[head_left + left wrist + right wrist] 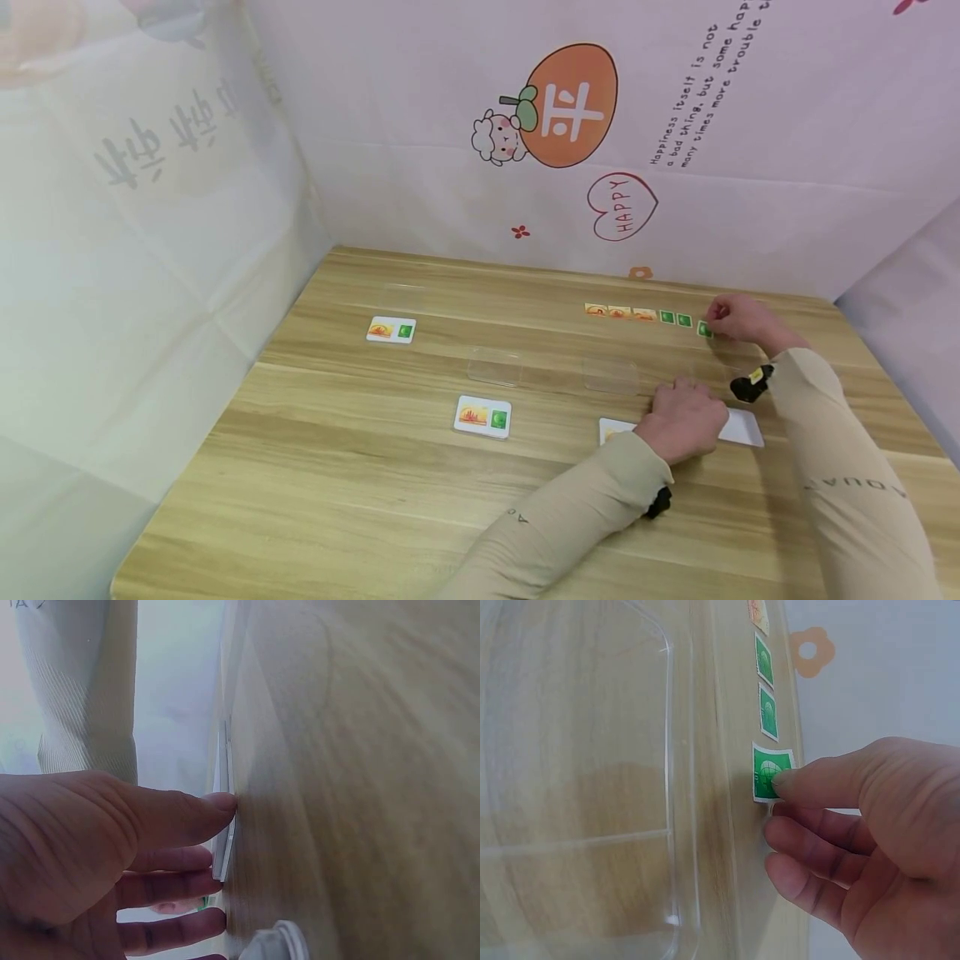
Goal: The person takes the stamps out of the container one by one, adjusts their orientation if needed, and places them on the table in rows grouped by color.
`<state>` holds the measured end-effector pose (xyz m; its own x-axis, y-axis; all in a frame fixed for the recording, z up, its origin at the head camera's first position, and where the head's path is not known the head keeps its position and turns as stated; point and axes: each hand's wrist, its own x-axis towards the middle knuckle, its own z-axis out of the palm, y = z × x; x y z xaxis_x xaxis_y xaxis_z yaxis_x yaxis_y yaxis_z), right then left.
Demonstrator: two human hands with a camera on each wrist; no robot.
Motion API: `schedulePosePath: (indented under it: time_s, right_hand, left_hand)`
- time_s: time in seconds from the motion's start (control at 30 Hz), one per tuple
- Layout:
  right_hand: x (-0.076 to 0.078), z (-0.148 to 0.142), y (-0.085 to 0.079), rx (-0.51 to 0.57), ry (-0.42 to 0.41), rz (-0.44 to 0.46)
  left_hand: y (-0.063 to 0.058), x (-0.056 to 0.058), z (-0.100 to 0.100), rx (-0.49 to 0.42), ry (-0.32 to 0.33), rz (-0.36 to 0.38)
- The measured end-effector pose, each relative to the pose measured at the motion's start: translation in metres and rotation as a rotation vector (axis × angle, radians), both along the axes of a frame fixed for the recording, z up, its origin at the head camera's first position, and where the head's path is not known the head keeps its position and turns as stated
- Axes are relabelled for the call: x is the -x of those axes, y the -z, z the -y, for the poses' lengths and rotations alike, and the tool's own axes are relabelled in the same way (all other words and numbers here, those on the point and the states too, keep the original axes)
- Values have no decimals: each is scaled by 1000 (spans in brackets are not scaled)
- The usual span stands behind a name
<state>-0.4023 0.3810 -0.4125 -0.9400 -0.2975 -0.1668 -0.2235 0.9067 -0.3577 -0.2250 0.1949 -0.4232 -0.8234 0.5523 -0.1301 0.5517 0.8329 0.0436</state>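
The right hand [742, 321] pinches the green stamp [766, 766] at the right end of the row of stamps [644, 315], the left hand [684, 418] touching the white card [742, 429] with nearly straight fingers; a light edge grip should avoid creasing

The stamp [763, 766] in the right hand [748, 323] looks like thin, smooth paper, and the stamps [644, 315] to that hand's left look the same. Nearest the right hand, the tray [669, 742] is clear plastic, smooth and glossy, with bright glints along its ridges; the trays [611, 375] beyond the left hand [684, 419] look alike. The card [742, 428] at the left hand is smooth and stiff-looking, paper or plastic, impossible to tell. Beneath both hands the table [337, 500] shows smooth wood grain with a low sheen. The left sleeve [82, 739], behind its hand, is matt, finely ribbed cloth. Beyond both hands, the wall [420, 108] wears smooth, creased sheeting.
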Motion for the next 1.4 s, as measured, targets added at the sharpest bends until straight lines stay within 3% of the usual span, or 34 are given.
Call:
schedulePosePath:
  time_s: [1.03, 1.4]
  right_hand:
    - [7, 9, 3, -35, 10, -117]
    - [6, 12, 3, -33, 22, -106]
  left_hand:
    - [-2, 0, -1, -2, -13, 21]
    - [-3, -1, 1, -3, -17, 17]
